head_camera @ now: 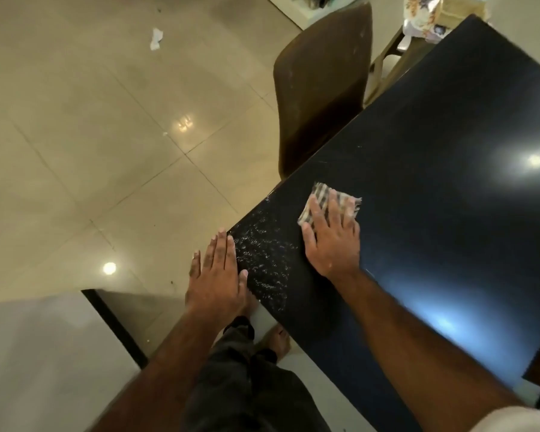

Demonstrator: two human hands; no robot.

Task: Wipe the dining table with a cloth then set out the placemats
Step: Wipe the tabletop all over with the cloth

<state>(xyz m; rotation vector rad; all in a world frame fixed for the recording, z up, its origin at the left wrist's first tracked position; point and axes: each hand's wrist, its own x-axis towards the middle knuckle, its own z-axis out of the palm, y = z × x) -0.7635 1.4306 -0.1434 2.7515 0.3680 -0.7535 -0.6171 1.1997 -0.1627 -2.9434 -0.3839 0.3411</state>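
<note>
Wiping is judged to be the step in hand; nothing is set out yet. The cloth (321,193), checked and folded small, is pressed flat on the dark counter (449,219) near its left edge by the right hand (332,241). Fingers are spread and straight over the cloth, palm down, nothing curled round it. Flat pressure is likely used so the whole pad drags across the glossy top.

The left hand (219,275) is held flat and unclenched at the counter edge, fingers straight and together, thumb at or just over the rim. Whether it rests on the rim cannot be told. It holds nothing. Its place just beside the edge suggests it is put there to catch what gets swept off, or for bracing.

A patch of white specks (262,263) lies on the counter between the two hands, just left of the cloth. Crumbs or wet smear, cannot be told. This patch is probably the next target.

A brown chair (321,88) is tucked at the same counter edge further along. A white paper scrap (156,39) is seen on the tiled floor (75,135), well apart. No placemats are in view, so the second half of the task is judged not begun. Risk: specks pushed off onto the floor.
</note>
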